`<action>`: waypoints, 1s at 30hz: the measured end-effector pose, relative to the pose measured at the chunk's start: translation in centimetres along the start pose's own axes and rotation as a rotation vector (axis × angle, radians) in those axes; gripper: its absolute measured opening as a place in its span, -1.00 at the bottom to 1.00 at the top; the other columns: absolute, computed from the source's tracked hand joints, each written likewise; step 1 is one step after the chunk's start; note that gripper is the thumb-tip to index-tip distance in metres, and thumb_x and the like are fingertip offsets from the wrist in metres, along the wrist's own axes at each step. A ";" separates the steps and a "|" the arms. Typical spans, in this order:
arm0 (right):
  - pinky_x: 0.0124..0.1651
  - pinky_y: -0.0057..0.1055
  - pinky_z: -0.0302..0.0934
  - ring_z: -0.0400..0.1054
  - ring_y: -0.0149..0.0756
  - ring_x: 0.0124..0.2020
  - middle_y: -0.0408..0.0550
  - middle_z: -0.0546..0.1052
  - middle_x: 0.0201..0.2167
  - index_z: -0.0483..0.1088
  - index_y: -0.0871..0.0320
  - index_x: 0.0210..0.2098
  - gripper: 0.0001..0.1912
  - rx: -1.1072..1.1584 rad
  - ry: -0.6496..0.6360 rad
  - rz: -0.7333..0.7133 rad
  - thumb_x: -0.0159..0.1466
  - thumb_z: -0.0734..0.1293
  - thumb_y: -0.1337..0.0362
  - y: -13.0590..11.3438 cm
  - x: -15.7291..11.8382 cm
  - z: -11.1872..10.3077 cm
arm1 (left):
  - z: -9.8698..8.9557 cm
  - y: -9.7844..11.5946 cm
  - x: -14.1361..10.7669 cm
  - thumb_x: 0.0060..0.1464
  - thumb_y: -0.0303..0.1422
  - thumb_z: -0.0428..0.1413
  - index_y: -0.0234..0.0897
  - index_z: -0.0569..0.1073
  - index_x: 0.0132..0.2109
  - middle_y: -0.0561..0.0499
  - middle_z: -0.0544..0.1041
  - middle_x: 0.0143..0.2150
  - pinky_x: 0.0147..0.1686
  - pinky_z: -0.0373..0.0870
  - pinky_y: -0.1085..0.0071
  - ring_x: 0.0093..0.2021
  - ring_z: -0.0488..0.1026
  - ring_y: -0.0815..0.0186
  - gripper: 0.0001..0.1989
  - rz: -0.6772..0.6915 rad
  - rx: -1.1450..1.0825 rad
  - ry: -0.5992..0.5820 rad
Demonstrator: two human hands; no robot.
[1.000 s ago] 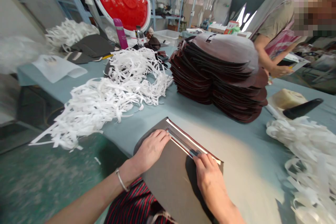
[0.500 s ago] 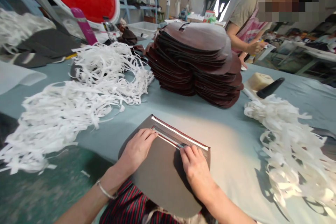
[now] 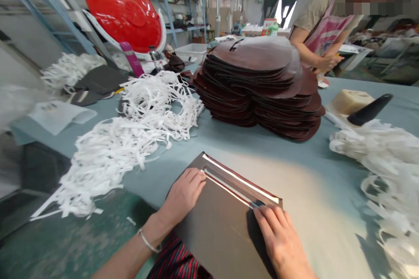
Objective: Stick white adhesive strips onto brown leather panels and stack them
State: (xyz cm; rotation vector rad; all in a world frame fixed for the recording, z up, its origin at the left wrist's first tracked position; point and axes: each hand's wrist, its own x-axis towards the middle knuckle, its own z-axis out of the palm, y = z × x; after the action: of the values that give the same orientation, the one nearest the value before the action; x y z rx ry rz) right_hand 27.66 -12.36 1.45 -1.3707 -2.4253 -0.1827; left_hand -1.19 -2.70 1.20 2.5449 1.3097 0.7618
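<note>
A grey-brown leather-like panel [image 3: 225,222] with a rounded lower edge lies at the front edge of the table, partly over my lap. Near its straight top edge runs a long narrow slot with dark red edging, and white strips [image 3: 240,178] line the panel beside it. My left hand [image 3: 186,189] has its fingers bent together, gripping the panel at the slot's left end. At the right end, my right hand [image 3: 279,235] holds the slot's lower edge with its fingertips. Both thumbs are mostly hidden.
Behind the panel stands a tall stack of dark brown leather pieces [image 3: 258,91]. White tape strips [image 3: 131,139] are heaped left, wider white strips [image 3: 379,152] right. A black-handled tool [image 3: 369,110] rests by a cream block [image 3: 352,101]. Another person [image 3: 322,26] works across the table.
My view has turned left, so the panel, stack and heaps sit farther right in it. Both hands stay on the panel at the slot's ends.
</note>
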 end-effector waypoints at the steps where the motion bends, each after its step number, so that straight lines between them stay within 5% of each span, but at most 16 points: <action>1: -0.05 -0.16 0.23 0.26 -0.09 -0.07 0.11 0.45 -0.10 0.35 0.17 0.07 -0.61 0.011 0.013 -0.011 0.33 0.08 0.44 0.3 -0.2 0.3 | -0.1 0.1 0.0 0.28 -0.44 -0.06 -0.25 0.35 -0.10 -0.06 0.39 -0.14 -0.01 0.35 0.19 -0.02 0.32 0.20 -0.88 -0.025 0.003 0.001; 6: -0.06 -0.22 0.25 0.30 -0.12 -0.06 0.11 0.46 -0.08 0.33 0.17 0.10 -0.62 0.012 0.029 -0.076 0.35 0.10 0.36 1.4 -0.4 1.0 | -0.3 0.1 -0.1 0.26 -0.47 -0.04 -0.26 0.29 -0.16 -0.10 0.37 -0.05 0.00 0.32 0.17 0.00 0.30 0.18 -0.95 -0.136 -0.027 0.033; 9: -0.05 -0.23 0.24 0.31 -0.14 -0.06 0.11 0.45 -0.09 0.33 0.21 0.09 -0.62 -0.004 0.021 -0.091 0.39 0.05 0.32 1.5 -0.4 1.1 | -0.1 -0.4 -0.2 0.27 -0.54 -0.14 -0.24 0.29 -0.11 -0.10 0.34 0.10 0.08 0.26 0.12 0.12 0.24 0.17 -0.82 -0.092 -0.052 -0.016; 16: -0.04 -0.19 0.16 0.27 -0.11 -0.04 0.09 0.42 -0.08 0.32 0.21 0.07 -0.59 0.045 0.063 -0.016 0.41 -0.03 0.32 1.1 -0.8 2.0 | 0.0 -0.8 0.1 0.24 -0.57 -0.12 -0.28 0.32 -0.05 -0.08 0.41 0.00 0.15 0.27 0.14 0.12 0.24 0.20 -0.78 -0.038 -0.046 -0.049; 26: -0.12 -0.17 0.18 0.21 -0.13 -0.15 0.19 0.40 -0.13 0.32 0.35 0.01 -0.65 0.082 -0.014 0.029 0.35 0.02 0.49 -0.3 0.9 0.0 | -0.9 -2.8 0.2 0.27 -0.50 -0.09 -0.24 0.24 0.22 -0.07 0.32 0.17 0.21 0.22 0.18 0.18 0.19 0.21 -0.60 0.104 0.118 -0.231; 30: -0.12 -0.12 0.19 0.18 -0.12 -0.18 0.20 0.39 -0.14 0.34 0.37 -0.02 -0.67 0.062 -0.003 0.094 0.34 0.05 0.50 -1.1 0.9 0.3 | -0.6 -0.7 0.8 0.24 -0.52 -0.10 -0.27 0.32 0.16 -0.15 0.32 0.15 0.13 0.26 0.08 0.18 0.21 0.09 -0.63 0.109 0.232 -0.181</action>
State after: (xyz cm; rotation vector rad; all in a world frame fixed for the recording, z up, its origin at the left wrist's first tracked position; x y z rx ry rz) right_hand 26.25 -12.17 1.57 -1.4545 -2.3423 -0.0816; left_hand -1.61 -1.68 1.77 2.8078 1.2749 0.4040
